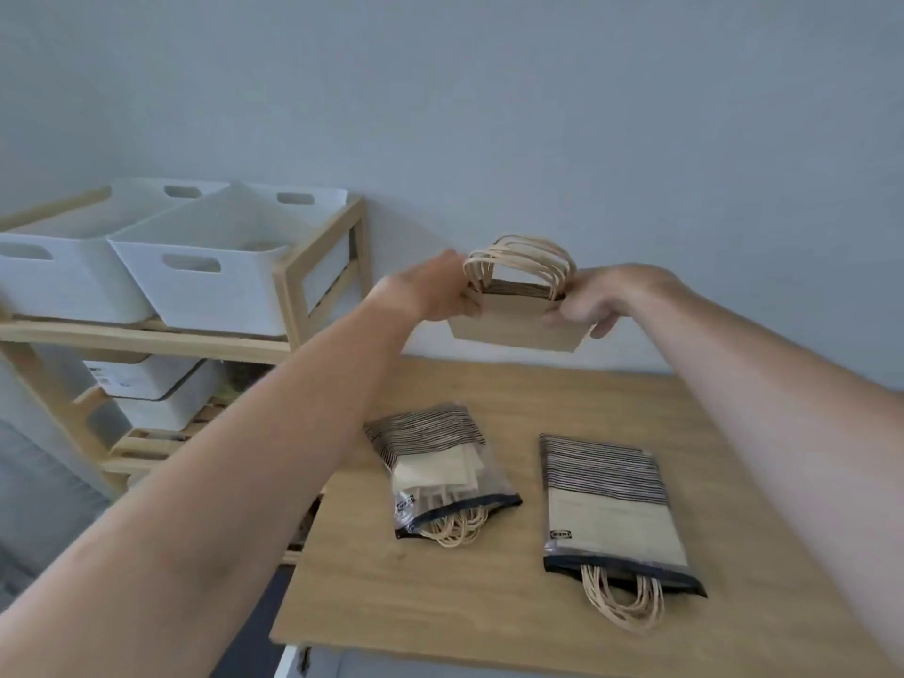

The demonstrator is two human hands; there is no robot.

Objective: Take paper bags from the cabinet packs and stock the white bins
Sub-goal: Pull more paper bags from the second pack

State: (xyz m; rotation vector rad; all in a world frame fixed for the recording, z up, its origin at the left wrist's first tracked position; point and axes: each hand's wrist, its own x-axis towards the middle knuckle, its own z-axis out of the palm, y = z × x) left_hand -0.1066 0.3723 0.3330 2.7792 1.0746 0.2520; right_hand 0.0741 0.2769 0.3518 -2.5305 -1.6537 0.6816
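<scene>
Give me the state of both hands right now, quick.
Left hand: closed on the left edge of the stack of paper bags, held in the air.
Right hand: closed on the stack's right edge.

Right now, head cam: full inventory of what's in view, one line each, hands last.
stack of paper bags: 1 stack, brown with twisted handles, held in the air above the cabinet top, in front of the wall
small pack: 1, clear plastic with black stripes, on the cabinet top, left, handles sticking out
large pack: 1, same wrap, on the cabinet top, right, handles sticking out
cabinet top: 1, light wood
top white bins: 2, white, side by side on the shelf unit's top shelf
lower white bins: 2 or so, white, stacked on the shelf below
shelf unit: 1, pale wood, left of the cabinet
left hand: grips the stack's left edge
right hand: grips the stack's right edge
</scene>
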